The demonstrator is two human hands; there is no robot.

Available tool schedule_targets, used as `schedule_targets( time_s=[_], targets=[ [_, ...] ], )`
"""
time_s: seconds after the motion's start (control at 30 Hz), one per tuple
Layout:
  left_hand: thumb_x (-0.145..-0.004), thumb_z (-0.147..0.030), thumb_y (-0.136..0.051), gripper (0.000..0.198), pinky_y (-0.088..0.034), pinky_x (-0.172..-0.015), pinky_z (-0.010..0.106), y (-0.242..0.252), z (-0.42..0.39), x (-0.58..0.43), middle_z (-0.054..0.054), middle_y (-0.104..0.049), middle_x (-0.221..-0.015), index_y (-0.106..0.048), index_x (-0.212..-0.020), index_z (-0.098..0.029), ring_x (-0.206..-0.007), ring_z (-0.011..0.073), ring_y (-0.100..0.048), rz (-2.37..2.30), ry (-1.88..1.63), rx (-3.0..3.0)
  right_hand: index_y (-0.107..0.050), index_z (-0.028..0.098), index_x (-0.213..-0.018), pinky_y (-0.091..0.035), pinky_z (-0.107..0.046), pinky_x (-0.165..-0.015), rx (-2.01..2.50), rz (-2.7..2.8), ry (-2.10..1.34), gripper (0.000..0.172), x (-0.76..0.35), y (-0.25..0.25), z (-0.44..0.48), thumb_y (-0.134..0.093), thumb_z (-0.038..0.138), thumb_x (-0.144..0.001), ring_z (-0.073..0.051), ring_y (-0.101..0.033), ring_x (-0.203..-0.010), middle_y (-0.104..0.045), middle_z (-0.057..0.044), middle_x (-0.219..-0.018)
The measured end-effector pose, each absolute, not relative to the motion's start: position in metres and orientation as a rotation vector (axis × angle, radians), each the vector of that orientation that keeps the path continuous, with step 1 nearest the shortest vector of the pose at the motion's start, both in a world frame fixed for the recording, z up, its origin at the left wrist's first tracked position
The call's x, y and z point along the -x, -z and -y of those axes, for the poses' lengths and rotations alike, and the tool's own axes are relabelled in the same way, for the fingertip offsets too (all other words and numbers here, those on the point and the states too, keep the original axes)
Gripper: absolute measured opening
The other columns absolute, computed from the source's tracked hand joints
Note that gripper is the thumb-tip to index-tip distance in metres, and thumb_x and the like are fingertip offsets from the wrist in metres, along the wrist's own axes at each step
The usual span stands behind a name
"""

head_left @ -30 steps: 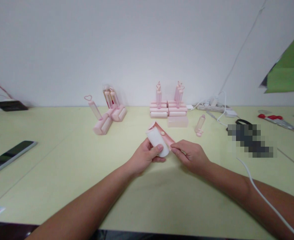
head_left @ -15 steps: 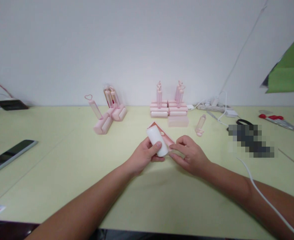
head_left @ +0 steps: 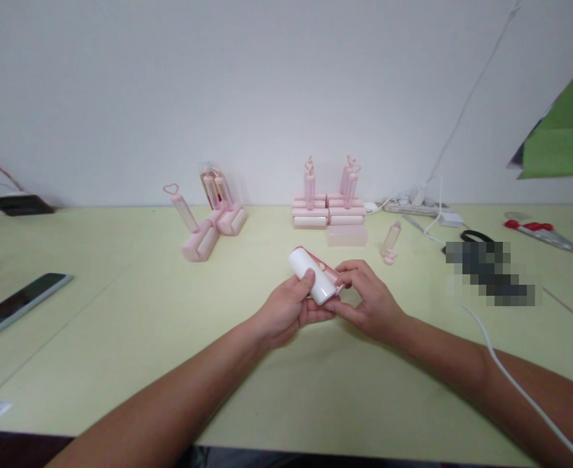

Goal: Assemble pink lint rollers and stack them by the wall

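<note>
My left hand is wrapped round a white roll that lies in a pink open cover, held above the pale yellow table. My right hand meets it from the right, fingers pinched on the pink cover's edge. Straight behind them stands a stack of pink rollers with upright handles. A loose clear pink handle lies to the right of the stack.
More pink rollers with a heart-topped handle sit at the back left. A phone lies at the left. A power strip, red-handled scissors and a blurred dark patch are at the right; a white cable crosses my right forearm.
Both hands drew together round the roll. The pink cover, spread open behind the roll before, is now folded closer against it, and my right fingers have moved up onto it.
</note>
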State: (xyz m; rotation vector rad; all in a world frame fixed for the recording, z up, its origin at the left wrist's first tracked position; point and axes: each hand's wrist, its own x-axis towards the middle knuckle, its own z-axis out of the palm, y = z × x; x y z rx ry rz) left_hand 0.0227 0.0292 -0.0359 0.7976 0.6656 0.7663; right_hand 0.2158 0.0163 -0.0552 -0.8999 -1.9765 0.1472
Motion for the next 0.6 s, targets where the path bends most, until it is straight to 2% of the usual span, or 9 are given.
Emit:
schedule_targets(
  time_s=[0.17, 0.3, 0.43, 0.6],
  targets=[
    [-0.093, -0.049, -0.055, 0.046, -0.057, -0.087, 0.042, 0.035, -0.028, -0.025, 0.018, -0.07, -0.106, -0.056, -0.119, -0.01, -0.084, 0.0199, -0.071, -0.648, -0.745, -0.76, -0.055, 0.022, -0.096, -0.051, -0.04, -0.08, 0.916, 1.971, -0.127, 0.025, -0.216, 0.052, -0.017, -0.074, 0.029, -0.081, -0.025, -0.058, -0.095, -0.06, -0.008, -0.096],
    [-0.095, -0.045, -0.053, 0.043, -0.058, -0.083, 0.041, 0.032, -0.025, -0.026, 0.018, -0.07, -0.106, -0.056, -0.118, -0.01, -0.082, 0.0196, -0.07, -0.658, -0.768, -0.754, -0.054, 0.022, -0.088, -0.052, -0.039, -0.077, 0.918, 1.976, -0.117, 0.023, -0.215, 0.054, -0.016, -0.075, 0.03, -0.081, -0.024, -0.058, -0.093, -0.058, -0.009, -0.099],
    [-0.094, -0.042, -0.056, 0.04, -0.059, -0.073, 0.034, 0.031, -0.019, -0.032, 0.017, -0.07, -0.104, -0.056, -0.118, -0.01, -0.08, 0.0189, -0.07, -0.687, -0.835, -0.758, -0.052, 0.022, -0.085, -0.054, -0.039, -0.077, 0.906, 1.984, -0.091, 0.023, -0.214, 0.053, -0.011, -0.073, 0.029, -0.081, -0.024, -0.06, -0.096, -0.058, -0.011, -0.104],
    [-0.089, -0.046, -0.062, 0.044, -0.058, -0.063, 0.029, 0.028, -0.01, -0.041, 0.016, -0.071, -0.099, -0.057, -0.115, -0.011, -0.08, 0.0206, -0.07, -0.758, -0.949, -0.763, -0.052, 0.023, -0.083, -0.056, -0.038, -0.077, 0.883, 2.009, -0.036, 0.019, -0.212, 0.05, -0.006, -0.07, 0.027, -0.082, -0.025, -0.062, -0.098, -0.06, -0.013, -0.106]
  ],
)
